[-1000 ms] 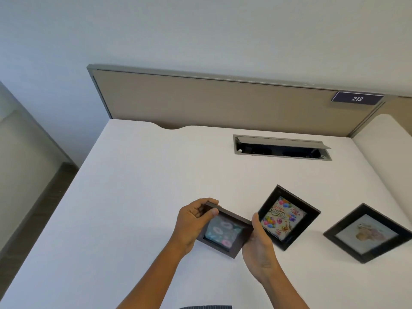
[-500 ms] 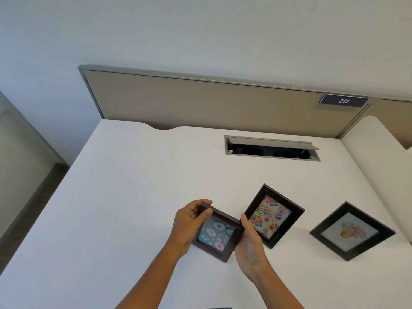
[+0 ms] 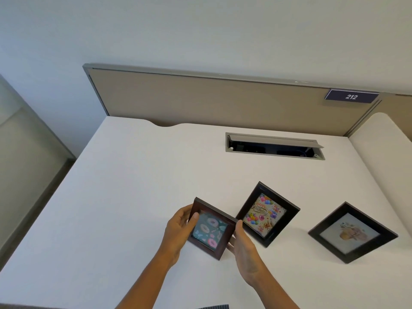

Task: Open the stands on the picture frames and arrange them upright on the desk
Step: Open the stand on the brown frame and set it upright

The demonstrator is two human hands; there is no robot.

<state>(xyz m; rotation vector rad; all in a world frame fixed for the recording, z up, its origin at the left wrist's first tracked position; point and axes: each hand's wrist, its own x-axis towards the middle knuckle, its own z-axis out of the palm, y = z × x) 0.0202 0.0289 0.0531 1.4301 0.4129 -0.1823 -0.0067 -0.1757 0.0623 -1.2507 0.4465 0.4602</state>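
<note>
While both hands held the donut frame (image 3: 210, 228) between them, it stood tilted above the desk (image 3: 133, 197), its picture side facing the camera. The left hand (image 3: 178, 228) gripped the frame's left edge, thumb curled onto the front rim and the other fingers hidden behind it. The right hand (image 3: 243, 241) pressed against the right edge with its thumb up along the corner; its remaining fingers went behind the frame, so whether they touched the stand could not be told. The stand itself was out of sight at the back.

Just beyond the right thumb lay the birthday frame (image 3: 266, 214), close beside the held one but seemingly not touching it. Well to the right of those fingers sat the third frame (image 3: 352, 233). Whether these two lay flat or leaned on stands could not be told for certain; they looked flat or nearly so.

By my reading, the step in hand was the first frame: either opening its stand from behind or setting it down upright. The next move would call for the hidden fingers to swing the stand fully out, then for both hands to lower the bottom edge onto bare desk left of the birthday frame and let go gently, so it would not tip.
</note>
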